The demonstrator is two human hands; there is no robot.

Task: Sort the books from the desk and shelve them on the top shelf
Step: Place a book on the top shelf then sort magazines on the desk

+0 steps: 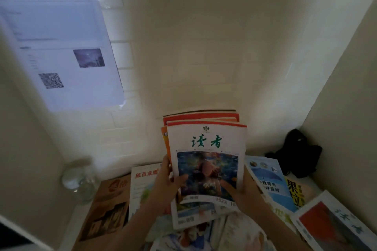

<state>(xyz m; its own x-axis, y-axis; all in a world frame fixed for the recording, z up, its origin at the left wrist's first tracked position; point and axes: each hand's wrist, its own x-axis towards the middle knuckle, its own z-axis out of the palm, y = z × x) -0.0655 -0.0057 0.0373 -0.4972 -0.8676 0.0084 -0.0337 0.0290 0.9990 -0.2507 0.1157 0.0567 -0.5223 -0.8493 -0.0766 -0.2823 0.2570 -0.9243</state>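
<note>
Both hands holding up a stack of magazines over a pretty cluttered worktop.

Around it: a clear glass jar [78, 181] at the left, a black bag [297, 153] in the right corner, a printed sheet [61, 51] taped on the wall, and loose books lying flat – a brown one [108, 210], a blue-cover one [271, 183], a yellow one [293, 191]. The stack of magazines [206, 161] is raised, tilted toward the wall, white cover with green characters and a blue picture in front, orange edges behind. Left hand [165, 185] grips its left edge, right hand [242, 191] grips the lower right.
</note>
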